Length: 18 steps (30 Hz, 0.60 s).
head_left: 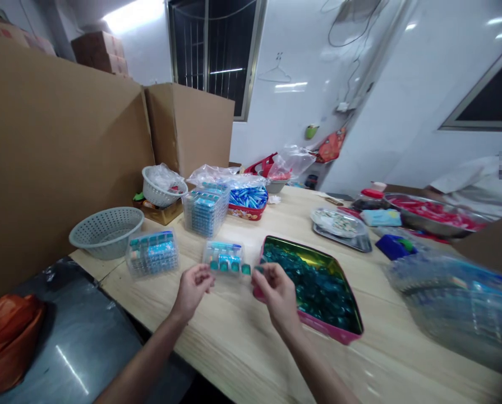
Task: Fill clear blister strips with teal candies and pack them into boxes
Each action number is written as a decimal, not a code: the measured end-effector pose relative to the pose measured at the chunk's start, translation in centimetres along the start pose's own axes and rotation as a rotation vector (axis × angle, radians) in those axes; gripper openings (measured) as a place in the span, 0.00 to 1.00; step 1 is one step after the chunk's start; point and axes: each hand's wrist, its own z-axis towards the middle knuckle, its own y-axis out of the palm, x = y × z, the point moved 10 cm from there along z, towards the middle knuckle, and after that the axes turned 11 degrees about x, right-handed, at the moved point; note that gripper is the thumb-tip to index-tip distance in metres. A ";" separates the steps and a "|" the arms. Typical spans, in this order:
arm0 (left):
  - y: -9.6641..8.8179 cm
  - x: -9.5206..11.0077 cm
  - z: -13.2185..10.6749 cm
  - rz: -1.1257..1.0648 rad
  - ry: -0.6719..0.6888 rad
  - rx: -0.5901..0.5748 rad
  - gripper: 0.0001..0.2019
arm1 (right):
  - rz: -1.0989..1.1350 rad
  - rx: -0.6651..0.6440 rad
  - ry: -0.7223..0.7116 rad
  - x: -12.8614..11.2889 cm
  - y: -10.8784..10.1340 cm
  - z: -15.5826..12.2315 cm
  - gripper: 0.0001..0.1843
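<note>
A clear plastic tray (225, 253) lies in front of me, with a light-blue piece in it and a row of green gem-like pieces (235, 266) along its near side. My left hand (193, 290) is at the tray's near left corner, fingers curled together; what they hold, if anything, is hidden. Just right of the tray, my right hand (279, 292) pinches a dark green gem-like piece (259, 270). Beneath and beyond that hand sits a pink tin (349, 338) with a gold inside, filled with many such green pieces (318, 286).
Stacked filled trays (153, 255) stand left, and a taller stack (204, 210) behind. A grey basket (107, 230) sits at the left edge. Blue pieces fill a red container (248, 212) farther back. Clear plastic trays (456, 303) crowd the right. A co-worker's sleeve (465, 177) shows far right.
</note>
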 end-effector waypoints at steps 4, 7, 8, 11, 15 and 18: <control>-0.3 1.5 6.0 0.402 0.117 0.138 0.13 | -0.322 -0.032 0.000 3.8 4.0 6.2 0.18; 0.0 1.6 8.7 0.545 0.132 0.146 0.04 | -0.539 -0.071 0.040 6.6 5.9 8.5 0.15; 0.1 1.3 9.2 0.590 0.131 0.141 0.02 | -0.567 -0.082 0.064 7.4 6.3 8.9 0.13; 0.4 0.3 9.5 0.676 0.119 0.125 0.02 | -0.636 -0.111 0.142 9.6 6.9 9.1 0.07; 0.3 -0.6 9.3 0.680 0.111 0.122 0.03 | -0.620 -0.117 0.246 11.2 7.3 9.2 0.06; -0.1 -1.0 9.5 0.610 0.099 0.131 0.03 | -0.536 -0.097 0.322 11.5 7.4 9.4 0.07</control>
